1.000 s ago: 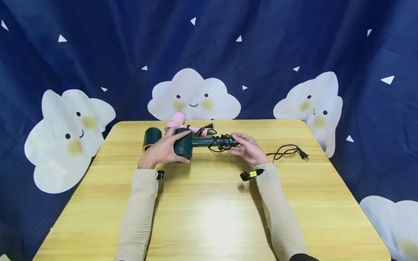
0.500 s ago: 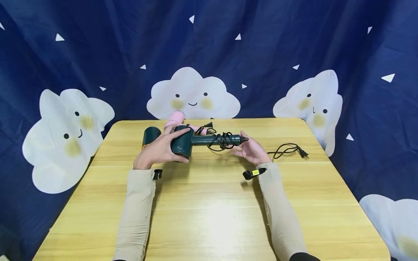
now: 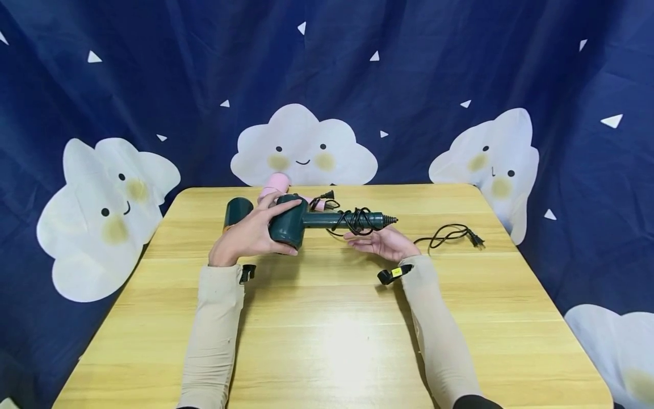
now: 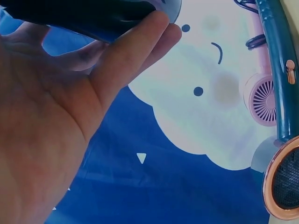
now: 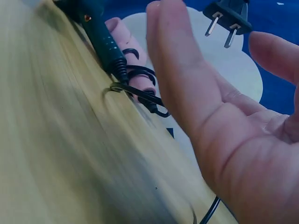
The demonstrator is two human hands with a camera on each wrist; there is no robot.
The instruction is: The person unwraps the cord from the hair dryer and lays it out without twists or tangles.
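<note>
My left hand (image 3: 250, 233) grips the head of a dark green hair dryer (image 3: 288, 224), held level above the table with its handle pointing right. A black cord (image 3: 359, 221) is wound around that handle. Beneath the handle is my right hand (image 3: 385, 243), palm up, fingers extended. In the right wrist view a two-pin plug (image 5: 229, 18) shows between its fingers and thumb, apart from both. Another dark green hair dryer (image 3: 238, 212) lies on the table to the left, partly hidden; the left wrist view shows its copper-ringed grille (image 4: 290, 179).
A pink hair dryer (image 3: 276, 183) with its cord wound lies at the table's back edge. A loose black cord (image 3: 449, 230) ending in a plug (image 3: 476, 240) lies at the right of the wooden table (image 3: 317, 341). A blue curtain (image 3: 409, 68) hangs behind.
My right hand has let go of the handle's end and dropped beneath the handle, baring the ribbed cord sleeve. The held hair dryer has shifted slightly right; my left hand keeps its grip.
</note>
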